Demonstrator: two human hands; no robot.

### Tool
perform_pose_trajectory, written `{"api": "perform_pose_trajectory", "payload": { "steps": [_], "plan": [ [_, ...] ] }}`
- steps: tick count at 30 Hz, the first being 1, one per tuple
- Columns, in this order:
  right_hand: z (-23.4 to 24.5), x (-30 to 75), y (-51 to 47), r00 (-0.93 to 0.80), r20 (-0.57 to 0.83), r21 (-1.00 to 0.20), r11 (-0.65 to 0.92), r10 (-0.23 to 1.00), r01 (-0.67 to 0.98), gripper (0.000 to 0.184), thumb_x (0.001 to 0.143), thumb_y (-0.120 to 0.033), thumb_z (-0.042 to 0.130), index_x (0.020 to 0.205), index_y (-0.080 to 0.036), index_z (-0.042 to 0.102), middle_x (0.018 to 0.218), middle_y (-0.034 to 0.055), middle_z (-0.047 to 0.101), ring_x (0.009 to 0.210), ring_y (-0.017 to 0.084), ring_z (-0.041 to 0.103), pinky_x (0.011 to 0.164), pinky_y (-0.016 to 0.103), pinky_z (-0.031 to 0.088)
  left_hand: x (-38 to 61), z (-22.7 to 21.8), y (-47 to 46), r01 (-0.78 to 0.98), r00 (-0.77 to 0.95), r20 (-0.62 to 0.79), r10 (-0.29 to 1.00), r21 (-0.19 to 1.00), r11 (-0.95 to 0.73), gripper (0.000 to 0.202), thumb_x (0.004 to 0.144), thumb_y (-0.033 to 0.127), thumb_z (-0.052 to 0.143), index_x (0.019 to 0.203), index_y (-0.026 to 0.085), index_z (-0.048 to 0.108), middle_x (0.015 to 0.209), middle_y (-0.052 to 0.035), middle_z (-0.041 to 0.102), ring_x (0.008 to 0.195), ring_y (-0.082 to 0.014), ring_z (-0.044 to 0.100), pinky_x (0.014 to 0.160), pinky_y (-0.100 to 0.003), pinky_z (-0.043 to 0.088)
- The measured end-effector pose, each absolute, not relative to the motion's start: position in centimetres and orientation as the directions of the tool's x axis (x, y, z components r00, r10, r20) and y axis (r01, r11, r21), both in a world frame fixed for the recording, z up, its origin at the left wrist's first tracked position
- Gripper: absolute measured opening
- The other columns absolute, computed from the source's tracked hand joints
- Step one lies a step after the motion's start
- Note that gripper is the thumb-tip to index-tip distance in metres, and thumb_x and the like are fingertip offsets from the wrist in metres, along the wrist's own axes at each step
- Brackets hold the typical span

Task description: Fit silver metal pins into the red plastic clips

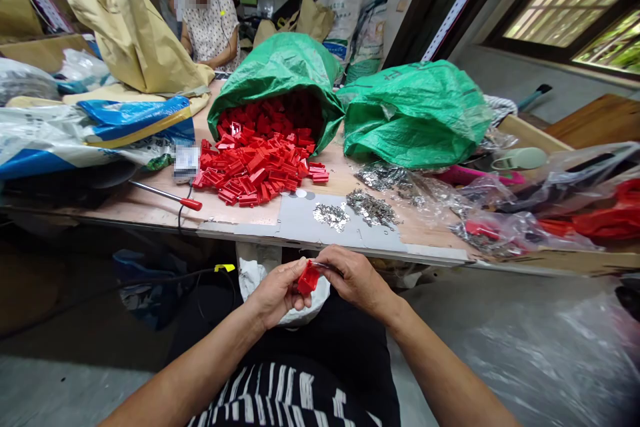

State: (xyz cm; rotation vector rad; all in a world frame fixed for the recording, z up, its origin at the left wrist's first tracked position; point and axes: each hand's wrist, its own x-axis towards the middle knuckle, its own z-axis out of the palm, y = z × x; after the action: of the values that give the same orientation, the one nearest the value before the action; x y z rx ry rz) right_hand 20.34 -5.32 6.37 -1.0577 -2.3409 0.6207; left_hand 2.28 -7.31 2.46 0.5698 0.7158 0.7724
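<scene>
From where I stand, the red plastic part [307, 280] is over the person's lap, just off the near edge of the table [223, 211] and above a white bag [314, 305]. I'd judge it light and stiff, smooth enough to slip a little in dry fingers, with thin walls that could crack if pried hard. The best hold looks to be along its outer sides, clear of the top end.

The left hand [277, 292] has it that way, thumb and fingers closed around its left side. The right hand [356, 281] is curled round a thin metal tool [327, 267], its tip at or very near the part's top; I can't tell whether it touches. The two hands are close together. Beyond them, on the table, lie small metal pieces [332, 216] and, farther left, a heap of red parts [253, 170].
</scene>
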Motion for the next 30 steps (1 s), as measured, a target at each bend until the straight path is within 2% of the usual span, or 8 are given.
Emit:
{"api": "perform_pose_trajectory", "payload": {
  "steps": [10, 17, 24, 27, 30],
  "plan": [
    [6.2, 20.5, -5.4, -0.597, 0.274, -0.552, 0.632, 0.754, 0.544, 0.011, 0.089, -0.016, 0.05, 0.091, -0.019, 0.061, 0.086, 0.0063, 0.065, 0.078, 0.016, 0.06, 0.071, 0.027, 0.047, 2.4, 2.3, -7.3, -0.411, 0.525, -0.343, 0.779, 0.7, 0.584, 0.037, 0.084, 0.047, 0.056, 0.086, 0.011, 0.062, 0.057, 0.0003, 0.054, 0.041, -0.0067, 0.052, 0.035, -0.014, 0.033],
    [6.1, 20.2, -5.5, -0.568, 0.248, -0.616, 0.58, 0.785, 0.533, 0.011, 0.09, -0.017, 0.051, 0.087, -0.018, 0.061, 0.083, 0.0058, 0.064, 0.078, 0.016, 0.059, 0.071, 0.027, 0.045, 2.4, 2.5, -7.3, -0.391, 0.537, -0.336, 0.774, 0.714, 0.581, 0.035, 0.084, 0.046, 0.056, 0.082, 0.012, 0.061, 0.055, 0.0006, 0.054, 0.04, -0.0063, 0.051, 0.034, -0.014, 0.031],
    [6.9, 20.7, -5.6, -0.546, 0.105, -0.777, 0.411, 0.831, 0.476, 0.02, 0.093, -0.028, 0.048, 0.087, -0.018, 0.064, 0.083, 0.0048, 0.061, 0.078, 0.015, 0.056, 0.072, 0.027, 0.042, 2.1, 2.5, -7.1, -0.41, 0.529, -0.31, 0.79, 0.721, 0.559, 0.034, 0.084, 0.043, 0.057, 0.093, 0.011, 0.065, 0.058, 0.0002, 0.054, 0.04, -0.0056, 0.051, 0.034, -0.013, 0.029],
    [6.6, 21.3, -5.2, -0.51, 0.038, -0.877, 0.274, 0.859, 0.396, 0.021, 0.093, -0.032, 0.047, 0.095, -0.017, 0.063, 0.087, 0.0045, 0.062, 0.08, 0.016, 0.056, 0.073, 0.027, 0.042, 2.0, 2.4, -6.9, -0.409, 0.545, -0.309, 0.779, 0.713, 0.569, 0.036, 0.085, 0.041, 0.057, 0.106, 0.012, 0.064, 0.059, 0.0002, 0.054, 0.04, -0.0059, 0.052, 0.033, -0.013, 0.029],
    [5.8, 21.5, -4.7, -0.441, -0.021, -0.916, 0.16, 0.897, 0.368, 0.019, 0.09, -0.034, 0.051, 0.093, -0.017, 0.06, 0.079, 0.0013, 0.059, 0.073, 0.014, 0.053, 0.068, 0.025, 0.041, 2.0, 2.4, -6.8, -0.408, 0.551, -0.319, 0.771, 0.703, 0.583, 0.042, 0.085, 0.039, 0.056, 0.119, 0.015, 0.059, 0.062, -0.0005, 0.056, 0.04, -0.0066, 0.053, 0.032, -0.013, 0.029]
  ]
}}
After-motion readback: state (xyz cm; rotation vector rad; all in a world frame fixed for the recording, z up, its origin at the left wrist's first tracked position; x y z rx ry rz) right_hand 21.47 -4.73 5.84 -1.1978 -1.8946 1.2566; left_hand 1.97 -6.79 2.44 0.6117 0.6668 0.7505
